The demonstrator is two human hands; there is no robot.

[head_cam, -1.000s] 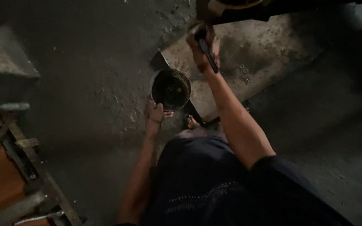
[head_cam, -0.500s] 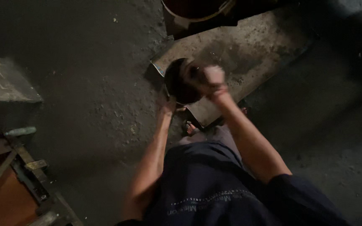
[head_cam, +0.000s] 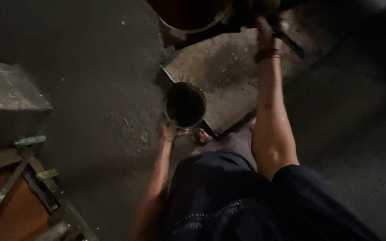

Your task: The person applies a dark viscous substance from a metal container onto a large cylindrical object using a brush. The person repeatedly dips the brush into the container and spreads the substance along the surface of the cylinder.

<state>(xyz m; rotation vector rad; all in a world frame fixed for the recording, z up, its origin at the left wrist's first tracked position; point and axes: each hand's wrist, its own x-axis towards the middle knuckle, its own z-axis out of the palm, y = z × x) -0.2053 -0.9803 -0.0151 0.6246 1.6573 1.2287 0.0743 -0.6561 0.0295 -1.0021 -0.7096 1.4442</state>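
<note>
One dark round can (head_cam: 185,104) gripped at rim by my left hand (head_cam: 168,131); right hand (head_cam: 264,38) raised at dark machinery (head_cam: 193,15) (grip unclear).

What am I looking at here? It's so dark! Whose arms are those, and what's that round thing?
A camera on a person's head looks straight down, so you see their own two arms and dark clothes. The left hand holds a round dark tin pot by its edge, over a dusty grey floor. The right hand reaches up to a big, shadowy machine part; it is too dark to tell what it grips. A flat slab lies under the pot. On the left sit a grey block and a metal frame.
</note>
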